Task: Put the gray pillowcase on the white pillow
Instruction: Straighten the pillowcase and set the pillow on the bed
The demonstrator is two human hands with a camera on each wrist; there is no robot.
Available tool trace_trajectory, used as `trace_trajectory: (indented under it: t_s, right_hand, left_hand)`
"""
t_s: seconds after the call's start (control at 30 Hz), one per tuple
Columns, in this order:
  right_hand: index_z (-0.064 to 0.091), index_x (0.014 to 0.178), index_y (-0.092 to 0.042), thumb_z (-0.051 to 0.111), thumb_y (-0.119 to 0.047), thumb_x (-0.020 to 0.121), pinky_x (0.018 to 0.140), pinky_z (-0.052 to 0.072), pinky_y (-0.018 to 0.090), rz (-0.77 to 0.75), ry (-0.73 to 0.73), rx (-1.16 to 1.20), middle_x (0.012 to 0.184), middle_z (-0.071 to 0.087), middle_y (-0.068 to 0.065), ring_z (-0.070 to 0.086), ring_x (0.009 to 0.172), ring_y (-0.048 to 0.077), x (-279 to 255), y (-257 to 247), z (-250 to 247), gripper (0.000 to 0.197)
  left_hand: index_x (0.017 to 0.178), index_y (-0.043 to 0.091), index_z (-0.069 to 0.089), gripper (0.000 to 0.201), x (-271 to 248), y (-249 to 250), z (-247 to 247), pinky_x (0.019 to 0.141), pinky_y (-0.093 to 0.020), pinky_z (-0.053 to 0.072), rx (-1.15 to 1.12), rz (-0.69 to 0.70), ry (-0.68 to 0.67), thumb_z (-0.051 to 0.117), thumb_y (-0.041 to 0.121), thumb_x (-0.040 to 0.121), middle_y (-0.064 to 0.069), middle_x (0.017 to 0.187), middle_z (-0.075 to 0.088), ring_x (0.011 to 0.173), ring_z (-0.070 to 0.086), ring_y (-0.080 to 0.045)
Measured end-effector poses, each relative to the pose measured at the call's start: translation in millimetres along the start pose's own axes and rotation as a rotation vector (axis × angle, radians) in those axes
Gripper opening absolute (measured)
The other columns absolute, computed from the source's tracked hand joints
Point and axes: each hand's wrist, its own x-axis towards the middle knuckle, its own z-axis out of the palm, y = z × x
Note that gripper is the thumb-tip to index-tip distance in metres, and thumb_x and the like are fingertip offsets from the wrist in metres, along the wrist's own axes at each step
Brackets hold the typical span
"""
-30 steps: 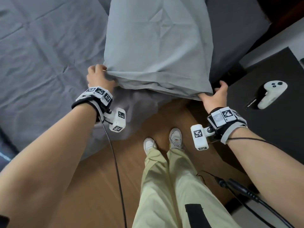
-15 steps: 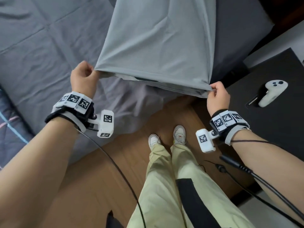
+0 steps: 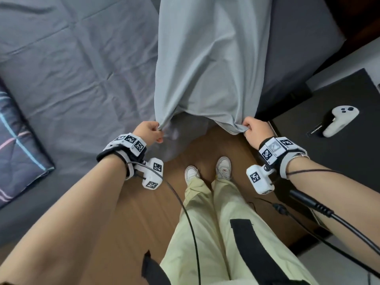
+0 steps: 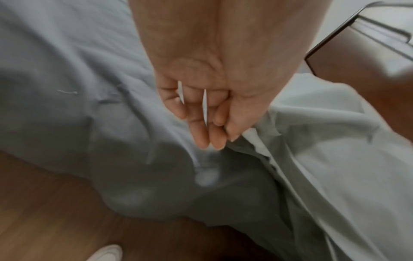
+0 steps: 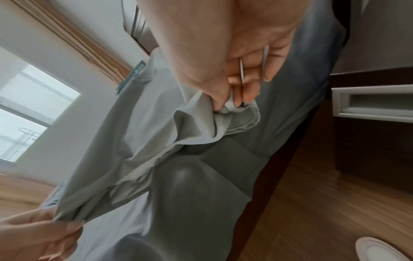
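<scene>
The gray pillowcase stretches from the bed down to both hands, its near edge sagging between them above the floor. My left hand pinches its left corner, fingers curled around bunched cloth. My right hand grips the right corner; the right wrist view shows the fabric crumpled between thumb and fingers. A thin strip of the white pillow shows at the open edge next to my left fingertips; the rest of it is hidden inside the case.
The bed's darker gray sheet fills the left, with a patterned quilt at its edge. A black nightstand on the right carries a white controller. I stand on wood floor, cables trailing from both wrists.
Both hands have drawn back toward my body and closer together. The pillowcase's near edge has come off the bed edge and now hangs slack and bunched between them.
</scene>
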Motion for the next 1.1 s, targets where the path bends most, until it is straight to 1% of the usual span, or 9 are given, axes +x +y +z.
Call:
trace_trajectory:
  t_s: [0.27,0.37,0.47,0.57,0.63,0.73,0.83,0.97,1.1]
  right_hand:
    - [0.051,0.079,-0.016,0.055,-0.012,0.087,0.071,0.042,0.033,0.079,-0.148,-0.064,0.087,0.061,0.015,0.059,0.089,0.037,3,28,15,0.01]
    - [0.061,0.085,-0.016,0.068,-0.02,0.082,0.08,0.046,0.033,0.088,-0.28,-0.096,0.096,0.065,0.011,0.061,0.098,0.033,13,28,3,0.009]
    - [0.068,0.103,-0.013,0.077,-0.028,0.075,0.084,0.043,0.028,0.195,-0.355,-0.025,0.105,0.065,0.005,0.058,0.097,0.019,25,31,-23,0.032]
    - [0.06,0.118,-0.013,0.068,-0.044,0.081,0.085,0.039,0.028,0.309,-0.075,0.225,0.114,0.061,0.004,0.055,0.102,0.02,33,32,-46,0.049]
    - [0.046,0.131,-0.015,0.065,-0.05,0.082,0.092,0.038,0.03,0.331,0.08,0.397,0.122,0.056,0.002,0.053,0.113,0.02,40,28,-50,0.063]
    - [0.039,0.136,-0.014,0.074,-0.043,0.076,0.1,0.045,0.039,0.339,-0.074,0.562,0.12,0.058,0.001,0.057,0.111,0.019,51,22,-37,0.075]
    - [0.058,0.119,-0.008,0.082,-0.026,0.068,0.096,0.051,0.046,0.322,-0.098,0.62,0.114,0.067,0.007,0.064,0.104,0.024,55,27,-10,0.06]
    - [0.067,0.097,-0.006,0.073,-0.02,0.081,0.059,0.045,0.024,0.266,-0.102,0.607,0.077,0.066,0.0,0.057,0.063,0.01,38,20,8,0.022]
    - [0.07,0.102,-0.006,0.072,-0.019,0.082,0.053,0.036,0.021,0.26,-0.089,0.572,0.082,0.065,0.004,0.049,0.056,0.007,28,38,0,0.024]
  left_hand:
    - [0.085,0.007,0.06,0.011,7,-28,14,0.046,-0.007,0.049,0.019,-0.168,-0.101,0.053,-0.001,0.088,0.012,0.038,0.061,0.039,0.058,0.003]
    - [0.099,-0.001,0.065,0.022,15,-12,-1,0.073,-0.03,0.051,0.18,-0.148,-0.068,0.067,0.013,0.082,-0.006,0.074,0.067,0.072,0.063,-0.021]
    - [0.108,0.006,0.062,0.033,34,3,-28,0.088,-0.034,0.045,0.354,-0.139,0.041,0.07,0.015,0.077,-0.014,0.107,0.064,0.1,0.06,-0.031]
    - [0.12,0.011,0.053,0.04,51,22,-42,0.099,-0.04,0.047,0.05,-0.142,0.334,0.058,0.012,0.08,-0.015,0.128,0.054,0.113,0.056,-0.032]
    - [0.131,0.014,0.044,0.052,56,41,-40,0.102,-0.037,0.044,-0.14,-0.113,0.336,0.062,0.023,0.082,-0.005,0.132,0.05,0.116,0.053,-0.023]
    - [0.142,0.017,0.028,0.075,60,61,-25,0.106,-0.033,0.041,-0.242,-0.16,0.205,0.065,0.042,0.082,-0.007,0.138,0.049,0.12,0.053,-0.024]
    - [0.145,0.021,0.02,0.08,61,60,-12,0.103,-0.031,0.038,-0.143,-0.196,0.158,0.062,0.048,0.082,-0.007,0.141,0.048,0.125,0.051,-0.027]
    - [0.145,0.017,0.02,0.094,59,53,-11,0.099,-0.036,0.042,-0.131,-0.319,0.098,0.071,0.049,0.074,-0.01,0.141,0.047,0.124,0.051,-0.031]
    - [0.138,0.01,0.031,0.085,54,49,-17,0.1,-0.037,0.044,-0.174,-0.346,0.158,0.078,0.034,0.07,-0.013,0.134,0.052,0.119,0.054,-0.031]
